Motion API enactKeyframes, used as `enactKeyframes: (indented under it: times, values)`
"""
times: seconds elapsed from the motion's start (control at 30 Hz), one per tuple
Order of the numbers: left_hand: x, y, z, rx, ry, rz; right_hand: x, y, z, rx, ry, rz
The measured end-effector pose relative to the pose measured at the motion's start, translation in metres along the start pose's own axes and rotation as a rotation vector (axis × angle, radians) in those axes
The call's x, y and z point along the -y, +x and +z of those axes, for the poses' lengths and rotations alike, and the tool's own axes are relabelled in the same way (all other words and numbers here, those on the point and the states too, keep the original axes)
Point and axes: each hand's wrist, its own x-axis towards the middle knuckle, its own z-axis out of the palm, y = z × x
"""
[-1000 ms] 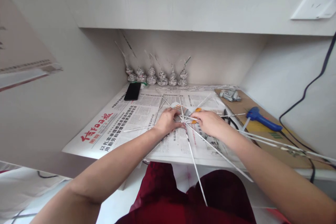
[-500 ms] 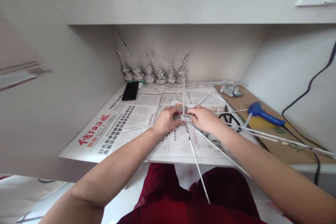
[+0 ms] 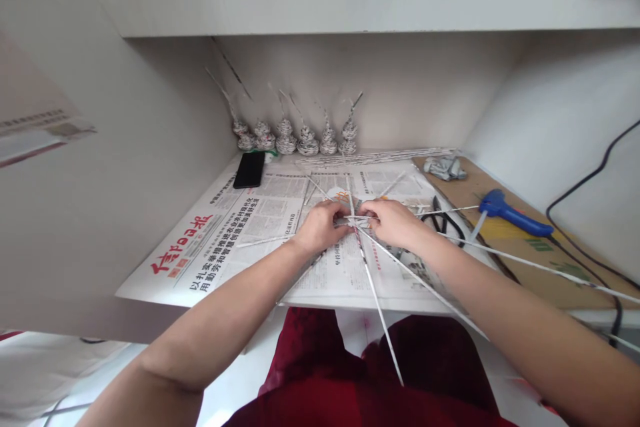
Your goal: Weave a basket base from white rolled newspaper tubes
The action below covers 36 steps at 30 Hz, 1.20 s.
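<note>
Thin rolled newspaper sticks (image 3: pixel 373 283) cross at one centre and spread outward like spokes over the newspaper (image 3: pixel 273 213). My left hand (image 3: pixel 323 225) is closed at the left of that crossing, its thumb and fingers pinching the sticks. On the right side, my right hand (image 3: pixel 389 220) pinches a stick close to the centre, with the fingertips of both hands a short gap apart. One long stick (image 3: pixel 545 270) runs out past my right forearm, and another reaches down over my lap. The fingers partly hide the crossing itself.
Several gourd-shaped woven paper pieces (image 3: pixel 307 140) stand along the back wall. A black phone (image 3: pixel 249 169) lies at the left. Loose paper sticks (image 3: pixel 380 159) lie behind. Scissors (image 3: pixel 443 217), a blue glue gun (image 3: pixel 515 213) and crumpled paper (image 3: pixel 445 167) are at the right, near cardboard (image 3: pixel 530 280).
The long sticks at the right have swung apart, one now lower by my forearm. The upright stick's far end has dropped toward the newspaper. Both hands stay at the crossing; the view shifts slightly.
</note>
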Motion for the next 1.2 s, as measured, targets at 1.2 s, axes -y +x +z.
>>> enactKeyframes:
  times: [1.2]
  values:
    - [0.005,0.002,0.003,-0.013,0.011,0.092,-0.011,0.006,0.008,-0.03,0.029,-0.04]
